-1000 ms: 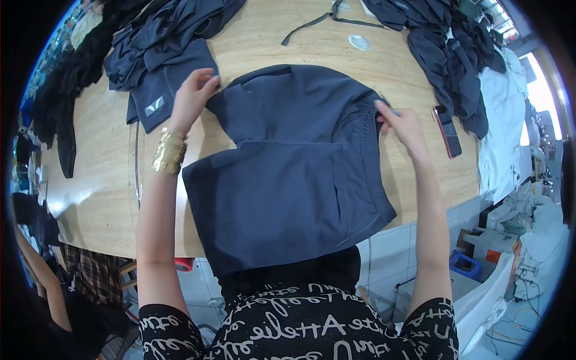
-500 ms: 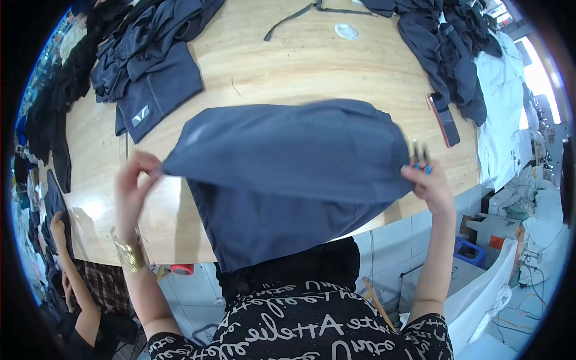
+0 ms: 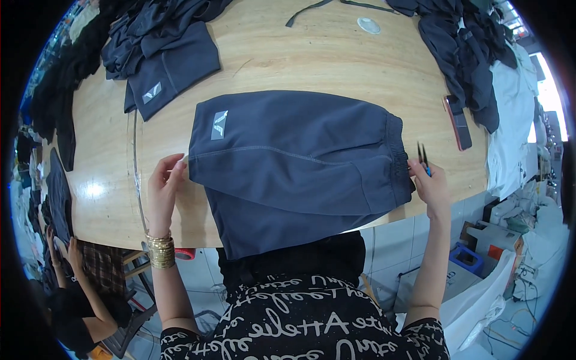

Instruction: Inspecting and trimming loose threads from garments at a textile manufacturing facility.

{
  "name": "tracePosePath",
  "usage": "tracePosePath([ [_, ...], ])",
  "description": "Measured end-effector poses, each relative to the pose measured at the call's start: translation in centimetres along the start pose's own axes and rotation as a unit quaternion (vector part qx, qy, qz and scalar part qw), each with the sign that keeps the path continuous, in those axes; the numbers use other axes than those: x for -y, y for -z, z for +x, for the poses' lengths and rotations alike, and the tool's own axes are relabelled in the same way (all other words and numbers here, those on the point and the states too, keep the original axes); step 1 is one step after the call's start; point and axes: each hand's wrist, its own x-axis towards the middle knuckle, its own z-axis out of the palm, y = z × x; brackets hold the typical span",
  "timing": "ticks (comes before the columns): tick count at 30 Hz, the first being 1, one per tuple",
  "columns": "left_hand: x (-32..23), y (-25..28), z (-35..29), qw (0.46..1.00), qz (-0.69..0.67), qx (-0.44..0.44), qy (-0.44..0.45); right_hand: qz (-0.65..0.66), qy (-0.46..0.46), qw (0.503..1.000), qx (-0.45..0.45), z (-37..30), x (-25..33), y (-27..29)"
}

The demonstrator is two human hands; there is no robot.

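Observation:
A pair of dark grey-blue shorts lies folded on the wooden table in front of me, one leg over the other. Its gathered elastic waistband is to the right, and a silvery patch shows near the leg hem at the left. My left hand pinches the edge of the hem between thumb and fingers. At the waistband, my right hand grips the edge with its fingertips. Small thread snips with dark blades and a bit of blue are tucked in that same hand, blades pointing away from me.
Another folded dark garment with a patch lies at the far left beside a dark heap. More dark clothing, a phone and white cloth are on the right. A co-worker's hands handle dark cloth at the left edge.
The upper leg, blurred in mid-air before, now lies flat with its patch and side seam showing. My left hand has moved right and slightly down with the hem.

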Motion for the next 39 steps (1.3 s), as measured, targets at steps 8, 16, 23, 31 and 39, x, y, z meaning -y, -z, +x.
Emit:
tracePosePath([
  [8,-0.4,0.6,-1.3,0.982,-0.163,0.092,0.010,0.237,0.091,0.966,-0.058,-0.5,-1.6,0.4],
  [16,0.7,-1.0,-2.4,0.987,-0.130,0.086,0.044,-0.147,0.174,0.967,-0.118,-0.5,-3.2,0.1],
  [23,-4.2,-6.7,-5.8,0.981,-0.191,0.039,-0.012,0.094,0.207,0.972,0.065,-6.2,3.7,-5.2],
  [31,-8.9,-9.9,-5.8,0.943,-0.052,0.090,-0.317,0.203,0.159,0.963,0.083,-5.9,4.9,-9.7],
  [39,-5.6,-9.0,-0.6,0.929,0.181,0.084,-0.310,0.280,0.118,0.950,0.067,-5.7,3.9,-6.2],
])
